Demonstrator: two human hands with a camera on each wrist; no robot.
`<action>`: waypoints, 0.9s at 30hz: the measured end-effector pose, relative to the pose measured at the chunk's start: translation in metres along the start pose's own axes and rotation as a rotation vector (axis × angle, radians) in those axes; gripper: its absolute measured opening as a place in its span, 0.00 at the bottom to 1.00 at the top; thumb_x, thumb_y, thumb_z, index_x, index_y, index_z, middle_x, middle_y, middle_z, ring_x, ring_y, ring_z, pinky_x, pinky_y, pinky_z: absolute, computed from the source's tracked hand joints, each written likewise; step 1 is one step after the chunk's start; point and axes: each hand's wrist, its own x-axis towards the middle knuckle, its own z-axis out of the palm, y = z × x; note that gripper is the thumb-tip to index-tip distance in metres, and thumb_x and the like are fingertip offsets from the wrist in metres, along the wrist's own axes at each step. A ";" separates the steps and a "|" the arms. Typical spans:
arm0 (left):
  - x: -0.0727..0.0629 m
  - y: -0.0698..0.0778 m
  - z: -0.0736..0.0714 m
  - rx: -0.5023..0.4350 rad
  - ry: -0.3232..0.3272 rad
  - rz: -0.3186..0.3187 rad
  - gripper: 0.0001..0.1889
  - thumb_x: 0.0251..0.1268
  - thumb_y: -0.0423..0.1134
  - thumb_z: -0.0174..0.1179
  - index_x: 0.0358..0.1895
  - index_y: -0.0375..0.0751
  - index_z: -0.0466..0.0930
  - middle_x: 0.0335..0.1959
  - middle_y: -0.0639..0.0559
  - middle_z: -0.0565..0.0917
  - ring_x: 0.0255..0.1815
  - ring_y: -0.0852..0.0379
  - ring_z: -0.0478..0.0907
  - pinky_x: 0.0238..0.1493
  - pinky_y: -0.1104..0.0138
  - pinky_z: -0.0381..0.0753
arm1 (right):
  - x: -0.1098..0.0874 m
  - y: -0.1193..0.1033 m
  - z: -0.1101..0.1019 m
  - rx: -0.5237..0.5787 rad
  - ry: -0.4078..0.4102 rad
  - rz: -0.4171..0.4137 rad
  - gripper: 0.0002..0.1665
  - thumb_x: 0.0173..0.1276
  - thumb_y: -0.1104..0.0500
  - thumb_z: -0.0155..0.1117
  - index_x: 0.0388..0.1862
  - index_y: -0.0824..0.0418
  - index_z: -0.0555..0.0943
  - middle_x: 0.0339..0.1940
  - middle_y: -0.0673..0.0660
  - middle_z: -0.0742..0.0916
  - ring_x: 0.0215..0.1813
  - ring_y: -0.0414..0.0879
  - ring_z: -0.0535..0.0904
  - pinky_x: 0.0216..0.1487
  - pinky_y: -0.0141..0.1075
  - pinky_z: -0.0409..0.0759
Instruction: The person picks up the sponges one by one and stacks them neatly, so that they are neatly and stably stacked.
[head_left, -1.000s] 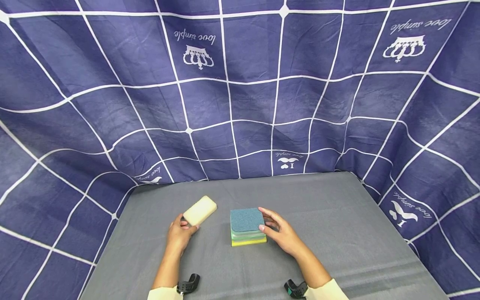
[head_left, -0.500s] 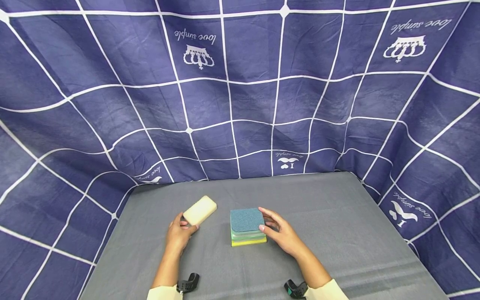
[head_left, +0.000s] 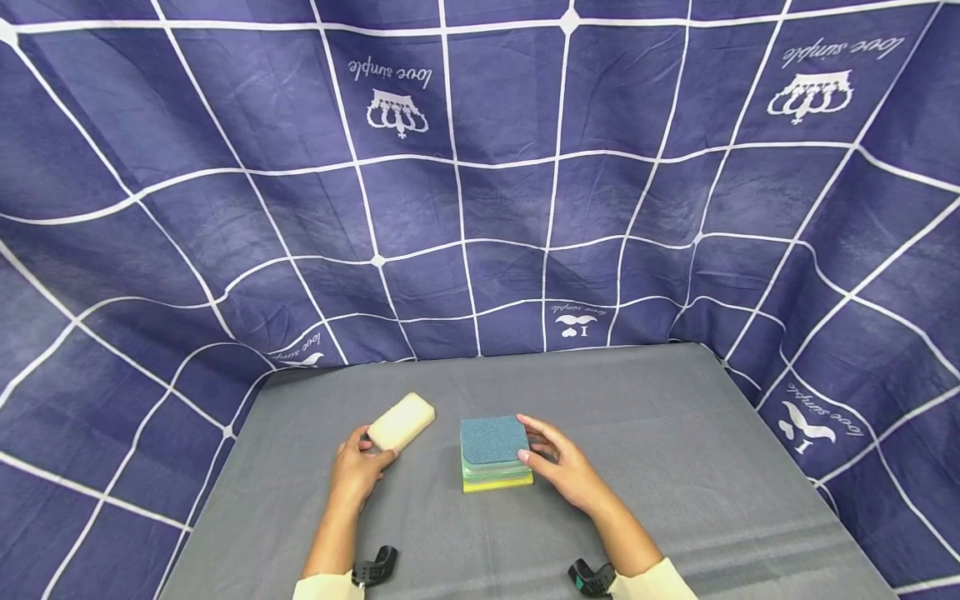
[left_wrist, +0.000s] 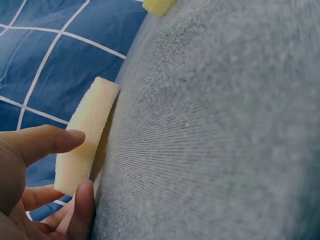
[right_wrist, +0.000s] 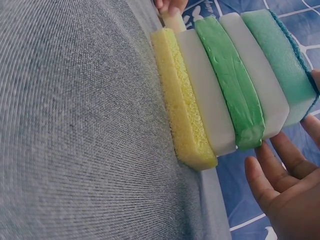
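Observation:
A cream sponge [head_left: 401, 422] lies at an angle on the left of the grey table. My left hand [head_left: 356, 472] pinches its near corner, the thumb on one side and fingers on the other; in the left wrist view, a dark gap shows under the sponge [left_wrist: 87, 135]. Right of it stands a stack of sponges [head_left: 495, 442] with a dark blue scouring pad on top. From the side it shows yellow, white, green [right_wrist: 230, 82], white and teal layers. My right hand [head_left: 566, 471] touches the stack's right side with spread, relaxed fingers; the thumb is at its near corner.
The grey cloth-covered table [head_left: 675, 433] extends behind the stack and to the right. A blue curtain [head_left: 495, 208] with white grid lines hangs behind and along both sides. Black wrist cameras [head_left: 375, 568] sit on both wrists.
The cream sponge and my left hand have shifted very slightly; the sponge sits a touch further right. My right hand and the stack have not visibly moved.

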 end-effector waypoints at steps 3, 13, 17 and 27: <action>-0.004 0.002 -0.001 -0.054 -0.006 -0.007 0.41 0.58 0.35 0.70 0.74 0.32 0.62 0.62 0.34 0.68 0.50 0.46 0.80 0.31 0.73 0.85 | 0.000 0.000 0.000 -0.001 -0.001 -0.009 0.34 0.73 0.57 0.65 0.76 0.54 0.69 0.74 0.57 0.75 0.69 0.39 0.74 0.68 0.46 0.77; -0.019 0.008 -0.003 -0.076 -0.051 0.025 0.40 0.62 0.39 0.70 0.74 0.34 0.62 0.70 0.36 0.67 0.64 0.38 0.76 0.42 0.73 0.81 | 0.000 -0.001 -0.001 -0.014 -0.002 -0.006 0.34 0.73 0.56 0.65 0.76 0.51 0.69 0.74 0.56 0.75 0.69 0.43 0.74 0.68 0.45 0.78; -0.023 0.014 -0.003 -0.112 -0.053 0.032 0.39 0.62 0.40 0.70 0.75 0.37 0.63 0.70 0.39 0.67 0.66 0.40 0.75 0.41 0.74 0.80 | 0.000 -0.002 -0.001 -0.016 0.000 -0.013 0.34 0.73 0.56 0.65 0.76 0.51 0.69 0.74 0.57 0.76 0.69 0.42 0.74 0.68 0.45 0.78; -0.037 0.041 -0.002 -0.277 -0.047 0.091 0.39 0.62 0.35 0.70 0.76 0.47 0.64 0.72 0.48 0.67 0.67 0.47 0.72 0.45 0.76 0.77 | 0.000 -0.002 -0.001 -0.012 0.001 -0.027 0.33 0.73 0.57 0.65 0.76 0.49 0.70 0.73 0.56 0.76 0.69 0.42 0.75 0.68 0.44 0.78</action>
